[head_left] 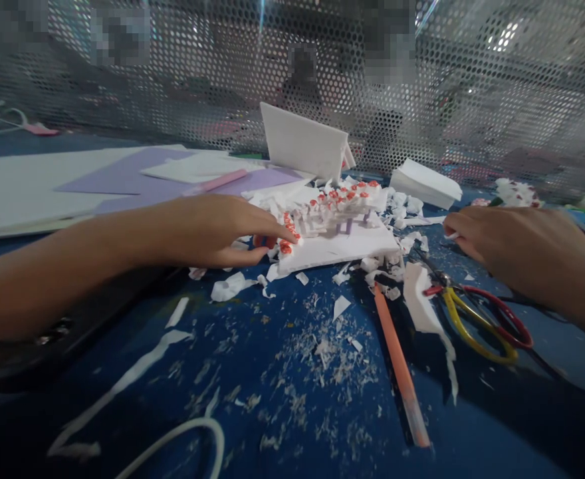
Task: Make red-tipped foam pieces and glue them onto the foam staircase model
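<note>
My left hand (227,229) reaches in from the left with its fingers stretched out and apart. Its index fingertip touches the red bits (286,248) along the left edge of a small white foam model (347,243). More red dots top the raised row at the model's back, with pale purple supports beneath. Over on the right, my right hand (516,246) pinches a small white piece (452,235), apart from the model. Scissors (476,319) with red and yellow handles lie just below that hand. An orange pen (399,366) rests in front of the model.
Torn white scraps (230,286) and fine crumbs litter the blue table (282,426). White and purple sheets (123,176) spread at back left. A white foam board (305,140) stands behind the model, a white block (425,183) beside it. Perforated metal mesh (197,80) closes off the back.
</note>
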`<state>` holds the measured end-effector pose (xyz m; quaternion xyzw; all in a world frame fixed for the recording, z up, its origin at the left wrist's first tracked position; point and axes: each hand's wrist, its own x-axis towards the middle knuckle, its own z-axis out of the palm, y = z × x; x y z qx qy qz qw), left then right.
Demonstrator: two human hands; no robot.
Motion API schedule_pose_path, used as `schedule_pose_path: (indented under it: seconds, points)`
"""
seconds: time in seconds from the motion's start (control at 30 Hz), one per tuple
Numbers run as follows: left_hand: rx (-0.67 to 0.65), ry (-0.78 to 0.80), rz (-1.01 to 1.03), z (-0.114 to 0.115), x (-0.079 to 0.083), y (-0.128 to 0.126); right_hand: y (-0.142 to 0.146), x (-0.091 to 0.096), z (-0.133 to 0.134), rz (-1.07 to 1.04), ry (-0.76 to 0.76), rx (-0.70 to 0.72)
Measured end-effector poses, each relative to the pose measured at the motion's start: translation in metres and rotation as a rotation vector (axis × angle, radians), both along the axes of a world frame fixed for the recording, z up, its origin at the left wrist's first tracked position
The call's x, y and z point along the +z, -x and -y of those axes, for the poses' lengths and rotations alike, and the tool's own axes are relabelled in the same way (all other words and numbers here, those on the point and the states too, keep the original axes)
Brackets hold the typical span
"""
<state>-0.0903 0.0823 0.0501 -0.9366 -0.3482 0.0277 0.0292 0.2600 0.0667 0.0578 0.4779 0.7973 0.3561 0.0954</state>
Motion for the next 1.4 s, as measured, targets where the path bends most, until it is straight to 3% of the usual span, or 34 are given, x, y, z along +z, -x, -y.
schedule_pose_path:
  seconds: [0.2, 0.93, 1.23, 1.4]
  points:
    - [-0.049, 0.009, -0.004, -0.0028, -0.0029, 0.0007, -0.0008, -0.0013, 0.0003, -0.014, 0.026, -0.023]
    - [-0.02, 0.077, 0.005, -0.0007, -0.0024, -0.0002, 0.001, 0.0001, 0.0024, -0.03, 0.027, -0.014]
    - [-0.099, 0.088, 0.054, -0.0094, -0.0072, 0.0057, 0.0007, 0.0019, 0.0036, -0.046, 0.05, -0.01]
    - [-0.072, 0.08, 0.068, -0.0046, -0.0049, 0.0044, 0.0042, 0.0036, 0.0037, -0.055, 0.091, -0.061]
